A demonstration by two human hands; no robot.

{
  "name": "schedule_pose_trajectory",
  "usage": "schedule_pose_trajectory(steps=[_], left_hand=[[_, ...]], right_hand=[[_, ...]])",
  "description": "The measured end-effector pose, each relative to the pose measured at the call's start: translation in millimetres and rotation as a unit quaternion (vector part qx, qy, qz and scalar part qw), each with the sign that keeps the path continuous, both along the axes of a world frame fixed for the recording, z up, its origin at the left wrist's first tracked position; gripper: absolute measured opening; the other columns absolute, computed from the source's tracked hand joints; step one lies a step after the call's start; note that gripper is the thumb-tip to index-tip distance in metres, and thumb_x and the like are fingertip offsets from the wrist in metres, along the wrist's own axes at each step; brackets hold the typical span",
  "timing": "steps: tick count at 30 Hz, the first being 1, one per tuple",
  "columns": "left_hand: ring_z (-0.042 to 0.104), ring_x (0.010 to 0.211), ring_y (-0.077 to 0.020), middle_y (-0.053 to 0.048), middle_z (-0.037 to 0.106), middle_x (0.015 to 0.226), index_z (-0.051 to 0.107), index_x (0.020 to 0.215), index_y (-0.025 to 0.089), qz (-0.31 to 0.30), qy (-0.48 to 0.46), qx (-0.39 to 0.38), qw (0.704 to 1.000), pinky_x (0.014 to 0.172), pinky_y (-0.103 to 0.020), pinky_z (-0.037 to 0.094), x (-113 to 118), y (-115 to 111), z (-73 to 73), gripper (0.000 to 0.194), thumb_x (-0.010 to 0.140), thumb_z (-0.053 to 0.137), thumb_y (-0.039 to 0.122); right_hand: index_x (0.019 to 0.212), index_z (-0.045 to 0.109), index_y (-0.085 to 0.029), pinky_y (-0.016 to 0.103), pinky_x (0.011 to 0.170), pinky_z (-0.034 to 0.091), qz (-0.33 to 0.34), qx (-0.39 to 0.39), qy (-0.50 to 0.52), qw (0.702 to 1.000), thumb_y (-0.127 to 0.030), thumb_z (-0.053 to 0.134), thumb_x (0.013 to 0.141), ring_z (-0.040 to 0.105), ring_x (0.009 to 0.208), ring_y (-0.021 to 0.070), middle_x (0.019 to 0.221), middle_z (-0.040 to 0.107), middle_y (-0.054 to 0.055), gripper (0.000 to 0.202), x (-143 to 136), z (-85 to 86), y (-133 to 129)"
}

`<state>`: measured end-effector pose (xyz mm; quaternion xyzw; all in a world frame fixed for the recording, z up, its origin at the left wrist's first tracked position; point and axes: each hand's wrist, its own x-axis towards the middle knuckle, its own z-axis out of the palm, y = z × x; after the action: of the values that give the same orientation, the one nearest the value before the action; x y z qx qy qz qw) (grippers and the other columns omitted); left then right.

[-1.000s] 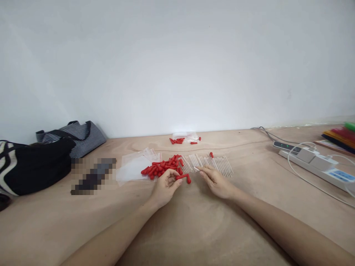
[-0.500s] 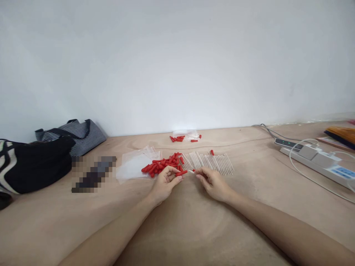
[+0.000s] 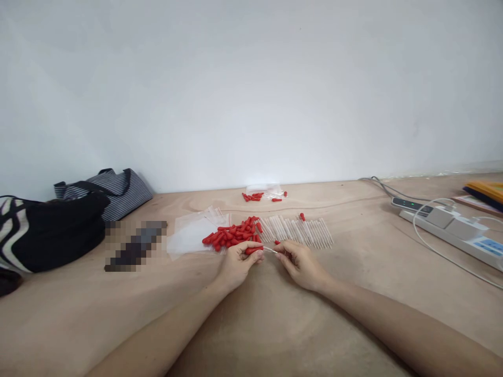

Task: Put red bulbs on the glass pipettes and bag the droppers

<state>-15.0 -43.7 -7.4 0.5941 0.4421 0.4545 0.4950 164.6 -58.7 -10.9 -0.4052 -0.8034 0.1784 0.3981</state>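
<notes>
Between the thumb and fingers of my left hand (image 3: 236, 266) is a red rubber dropper bulb (image 3: 253, 251), its narrow end towards the right. My right hand (image 3: 302, 266) pinches a thin clear glass dropper tube (image 3: 269, 250), whose tip meets the bulb's open end; how far it is inserted I cannot tell. A pile of red bulbs (image 3: 231, 234) lies just beyond my left hand. Behind my right hand, many glass tubes (image 3: 310, 230) lie side by side in a row. Another bit of red (image 3: 277, 242) shows by my right fingertips, partly hidden.
Clear zip bags (image 3: 188, 235) lie left of the pile. Further back sit more red bulbs (image 3: 253, 197) and a clear bag (image 3: 263, 189). Bags (image 3: 63, 230) and a blurred dark object (image 3: 135, 246) are at left; a power strip (image 3: 451, 235) with cables is at right.
My hands have come slightly closer together. The red bulb's narrow end now meets the glass tube, and my left fingers have closed further over the bulb. The view has shifted slightly.
</notes>
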Motion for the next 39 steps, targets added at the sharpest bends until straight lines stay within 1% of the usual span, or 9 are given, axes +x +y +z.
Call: schedule_pose_trajectory(steps=[4,9,12,15,21,27,30,35,39], left_hand=[[0.064,0.067,-0.0144,-0.002,0.069,0.070,0.065,0.082,0.015,0.003,-0.007,-0.001,1.000,0.068,-0.025,0.051,-0.4,0.2,-1.9,0.027,0.061,0.071,0.030],[0.065,0.070,-0.0158,-0.003,0.070,0.071,0.065,0.082,0.014,0.006,-0.015,-0.012,1.000,0.072,-0.027,0.051,-0.1,-0.1,-2.8,0.030,0.058,0.073,0.031],[0.065,0.070,-0.0170,-0.004,0.070,0.073,0.066,0.082,0.014,0.011,-0.009,-0.013,1.000,0.071,-0.028,0.051,-0.2,-0.8,-2.8,0.032,0.056,0.074,0.033],[0.065,0.069,-0.0162,-0.004,0.070,0.074,0.067,0.081,0.014,0.012,-0.005,-0.012,1.000,0.070,-0.027,0.051,-0.4,-1.4,-3.0,0.031,0.056,0.074,0.031],[0.064,0.065,-0.0149,-0.003,0.070,0.071,0.067,0.080,0.014,0.008,-0.008,-0.009,1.000,0.067,-0.025,0.051,0.1,-1.6,-4.6,0.028,0.056,0.073,0.028],[0.064,0.064,-0.0147,-0.002,0.069,0.068,0.067,0.078,0.014,0.005,0.009,0.005,1.000,0.066,-0.025,0.051,0.9,-3.9,-1.9,0.025,0.059,0.071,0.029],[0.063,0.064,-0.0148,-0.003,0.069,0.068,0.067,0.078,0.013,0.002,0.020,0.014,1.000,0.065,-0.025,0.051,1.0,-4.5,-1.5,0.024,0.060,0.070,0.029],[0.062,0.062,-0.0152,-0.004,0.069,0.069,0.068,0.078,0.013,0.007,0.041,0.043,0.998,0.060,-0.024,0.051,0.9,-4.5,-3.3,0.023,0.061,0.069,0.028],[0.063,0.065,-0.0161,-0.005,0.070,0.073,0.068,0.079,0.014,0.002,0.055,0.050,0.997,0.062,-0.025,0.051,0.7,-5.6,-2.7,0.021,0.061,0.069,0.025]], right_hand=[[0.078,0.057,-0.018,0.027,0.063,0.033,-0.021,0.036,-0.027,0.999,-0.022,0.042,0.084,0.050,0.060,0.0121,0.067,0.058,0.001,0.016,-0.3,-1.0,-1.5],[0.082,0.060,-0.019,0.028,0.064,0.028,-0.022,0.086,-0.052,0.995,-0.020,0.042,0.085,0.049,0.058,0.0112,0.067,0.059,0.000,0.018,1.4,-1.4,-0.9],[0.084,0.061,-0.020,0.028,0.065,0.026,-0.025,0.103,-0.080,0.991,-0.020,0.043,0.085,0.049,0.058,0.0106,0.070,0.061,0.000,0.018,3.1,-1.9,1.3],[0.085,0.061,-0.021,0.028,0.065,0.025,-0.026,0.122,-0.101,0.987,-0.020,0.042,0.085,0.047,0.058,0.0103,0.073,0.062,0.000,0.019,4.3,-2.1,3.1],[0.084,0.060,-0.020,0.028,0.065,0.021,-0.030,0.146,-0.135,0.980,-0.019,0.040,0.085,0.045,0.058,0.0103,0.071,0.061,0.000,0.020,4.9,-0.5,4.9],[0.083,0.059,-0.019,0.029,0.064,0.019,-0.018,0.174,-0.173,0.969,-0.017,0.038,0.084,0.044,0.056,0.0106,0.071,0.061,0.000,0.021,6.3,0.8,8.8],[0.082,0.059,-0.018,0.029,0.064,0.019,-0.020,0.163,-0.179,0.970,-0.017,0.038,0.084,0.046,0.057,0.0111,0.070,0.061,0.001,0.021,5.3,1.8,7.9],[0.080,0.057,-0.018,0.028,0.065,0.020,-0.013,0.095,-0.158,0.983,-0.017,0.037,0.084,0.050,0.060,0.0110,0.071,0.063,0.001,0.020,1.8,2.2,6.4],[0.076,0.057,-0.018,0.028,0.066,0.021,-0.003,0.062,-0.150,0.987,-0.017,0.038,0.084,0.051,0.059,0.0111,0.069,0.063,0.000,0.021,0.0,1.9,8.8]])
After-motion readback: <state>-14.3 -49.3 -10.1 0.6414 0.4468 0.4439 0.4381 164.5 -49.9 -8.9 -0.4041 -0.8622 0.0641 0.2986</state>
